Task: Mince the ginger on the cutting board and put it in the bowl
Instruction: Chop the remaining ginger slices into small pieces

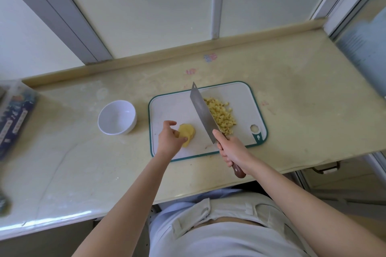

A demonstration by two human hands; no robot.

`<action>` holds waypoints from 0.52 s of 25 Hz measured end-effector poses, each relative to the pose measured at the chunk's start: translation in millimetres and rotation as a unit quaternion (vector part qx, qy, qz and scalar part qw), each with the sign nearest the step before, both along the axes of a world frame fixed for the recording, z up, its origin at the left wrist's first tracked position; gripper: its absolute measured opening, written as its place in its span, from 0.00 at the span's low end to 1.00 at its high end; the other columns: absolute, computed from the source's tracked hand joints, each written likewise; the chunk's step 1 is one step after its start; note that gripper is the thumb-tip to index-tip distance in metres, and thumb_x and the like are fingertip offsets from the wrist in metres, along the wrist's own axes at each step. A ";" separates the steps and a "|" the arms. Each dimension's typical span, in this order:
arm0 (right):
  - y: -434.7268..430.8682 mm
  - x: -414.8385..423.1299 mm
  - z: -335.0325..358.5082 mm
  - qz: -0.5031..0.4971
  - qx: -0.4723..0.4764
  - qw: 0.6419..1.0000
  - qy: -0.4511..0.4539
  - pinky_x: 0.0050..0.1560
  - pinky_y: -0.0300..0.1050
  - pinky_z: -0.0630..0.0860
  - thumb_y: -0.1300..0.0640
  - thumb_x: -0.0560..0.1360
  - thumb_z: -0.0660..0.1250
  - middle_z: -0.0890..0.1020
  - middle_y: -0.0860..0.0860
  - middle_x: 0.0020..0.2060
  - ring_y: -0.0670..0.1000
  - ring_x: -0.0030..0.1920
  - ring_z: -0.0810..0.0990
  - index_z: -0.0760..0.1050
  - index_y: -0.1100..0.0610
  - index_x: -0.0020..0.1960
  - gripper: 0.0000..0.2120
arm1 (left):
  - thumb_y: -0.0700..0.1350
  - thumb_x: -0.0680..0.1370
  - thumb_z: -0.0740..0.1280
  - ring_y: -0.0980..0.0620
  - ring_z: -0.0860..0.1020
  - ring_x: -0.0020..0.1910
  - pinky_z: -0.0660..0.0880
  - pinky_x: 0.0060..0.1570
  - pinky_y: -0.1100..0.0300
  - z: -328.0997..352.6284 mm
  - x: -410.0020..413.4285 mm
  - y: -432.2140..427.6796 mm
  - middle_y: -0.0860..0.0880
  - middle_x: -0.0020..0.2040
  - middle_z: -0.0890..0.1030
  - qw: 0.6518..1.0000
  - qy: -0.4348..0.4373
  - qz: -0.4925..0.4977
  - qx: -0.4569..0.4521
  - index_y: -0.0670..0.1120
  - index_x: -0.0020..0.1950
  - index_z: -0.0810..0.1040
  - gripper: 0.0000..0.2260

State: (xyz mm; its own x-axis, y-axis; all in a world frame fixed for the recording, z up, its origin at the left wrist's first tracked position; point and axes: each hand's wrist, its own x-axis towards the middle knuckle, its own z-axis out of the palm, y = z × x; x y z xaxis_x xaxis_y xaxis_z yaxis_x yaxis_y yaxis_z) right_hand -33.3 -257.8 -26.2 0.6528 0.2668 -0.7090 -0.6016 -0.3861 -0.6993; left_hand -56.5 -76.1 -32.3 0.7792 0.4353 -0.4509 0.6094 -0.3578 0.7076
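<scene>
From my remote seat I see the cutting board (171, 108) lying a little right of the middle of the counter (292, 100), its long side parallel to the counter's back edge. The ginger chunk (189, 131) sits in the board's near-left part, close to the left rim. It is a rounded yellow lump, slightly longer from far to near than across. My left hand (168, 139) holds it from the left: the thumb lies on its near side and the fingers curl against its left flank, while the forefinger lifts clear above.

My right hand (232, 151) is wrapped tight round the brown handle of the cleaver (203, 112). The cleaver's long axis runs on a diagonal, the handle out over the board's near edge towards the right and the blade's squared tip reaching the far rim further left. The blade stands between the chunk and the diced ginger (221, 115), which is heaped on the board's right half against the blade's right face. I cannot tell whether the cutting edge meets the board.

The white bowl (117, 117) stands upright on the counter just left of the board, not touching it
</scene>
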 end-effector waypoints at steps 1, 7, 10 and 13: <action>0.3 -0.2 -0.1 0.000 -0.001 1.000 -0.001 0.22 0.37 0.58 0.41 0.80 0.59 0.62 0.46 0.21 0.46 0.21 0.59 0.61 0.53 0.32 0.23 | 0.38 0.72 0.72 0.49 0.73 0.47 0.70 0.44 0.60 2.8 2.2 -1.2 0.46 0.48 0.72 1.000 -0.018 0.013 -0.007 0.43 0.65 0.66 0.24; 0.9 -1.6 0.2 -0.001 -0.003 1.000 -0.005 0.22 0.36 0.58 0.41 0.80 0.58 0.62 0.45 0.21 0.46 0.21 0.59 0.61 0.53 0.32 0.23 | 0.39 0.74 0.70 0.52 0.72 0.44 0.69 0.43 0.63 -0.7 17.3 -7.8 0.47 0.47 0.73 0.998 -0.062 0.004 0.000 0.43 0.61 0.70 0.18; 0.3 -2.8 0.2 0.000 -0.001 1.000 -0.006 0.22 0.36 0.58 0.41 0.80 0.58 0.62 0.45 0.20 0.45 0.21 0.59 0.61 0.53 0.32 0.23 | 0.38 0.75 0.68 0.50 0.74 0.48 0.69 0.45 0.63 -11.7 14.1 -11.5 0.45 0.50 0.75 0.997 -0.062 -0.023 0.025 0.43 0.61 0.71 0.15; 0.3 -3.3 0.6 0.002 0.002 1.000 -0.008 0.22 0.37 0.59 0.41 0.81 0.58 0.62 0.45 0.21 0.45 0.21 0.59 0.61 0.53 0.32 0.23 | 0.39 0.76 0.67 0.48 0.71 0.58 0.68 0.54 0.61 -16.2 11.7 -14.0 0.45 0.58 0.75 0.991 -0.089 -0.028 0.100 0.44 0.62 0.71 0.15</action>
State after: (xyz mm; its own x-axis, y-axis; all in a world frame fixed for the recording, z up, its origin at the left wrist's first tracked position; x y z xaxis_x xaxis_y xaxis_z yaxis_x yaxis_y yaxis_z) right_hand -36.6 -257.4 -25.6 0.6630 0.2713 -0.6977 -0.5894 -0.3855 -0.7099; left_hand -44.8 -90.0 -48.6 0.8640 0.4564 -0.2126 0.4563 -0.5313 0.7138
